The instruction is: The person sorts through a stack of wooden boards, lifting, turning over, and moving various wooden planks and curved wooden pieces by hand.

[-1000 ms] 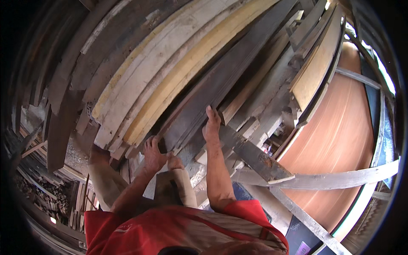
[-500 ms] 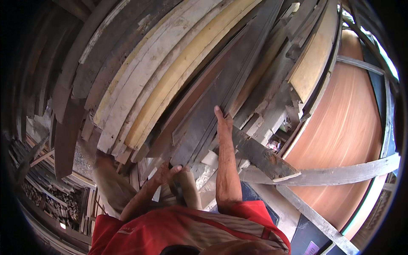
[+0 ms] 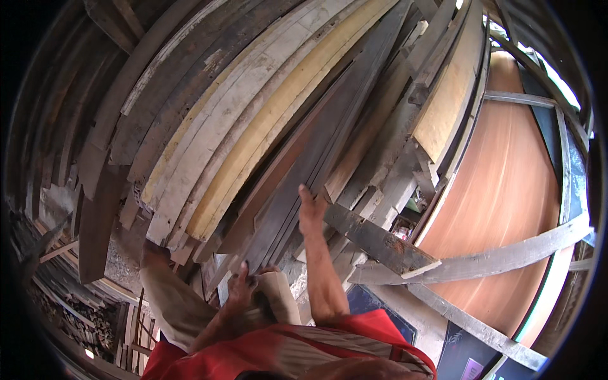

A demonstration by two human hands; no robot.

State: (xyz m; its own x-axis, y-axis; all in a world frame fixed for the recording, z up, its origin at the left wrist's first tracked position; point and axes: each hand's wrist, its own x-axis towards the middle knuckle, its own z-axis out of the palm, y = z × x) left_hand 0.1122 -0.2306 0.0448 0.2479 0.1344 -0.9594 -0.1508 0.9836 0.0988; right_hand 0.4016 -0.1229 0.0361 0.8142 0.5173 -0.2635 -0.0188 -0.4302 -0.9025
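A: How is light on yr side?

B: I get it mostly from upper rt, thru a gap [image 3: 560, 82] burnt out to white. The reddish panel [image 3: 500, 209] looks bright; the dark plank [image 3: 326, 142] gives only dull sheen.

A: And left?

B: Dim; I see far-left boards [image 3: 41, 126] in shadow. Fisheye bends the yellow board [image 3: 278, 95], corners go black, & the lower-left pile [image 3: 88, 323] is too soft in detail.

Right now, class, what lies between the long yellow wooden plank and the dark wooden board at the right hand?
In the head view, a reddish-brown wooden board lies between plank and dark board.
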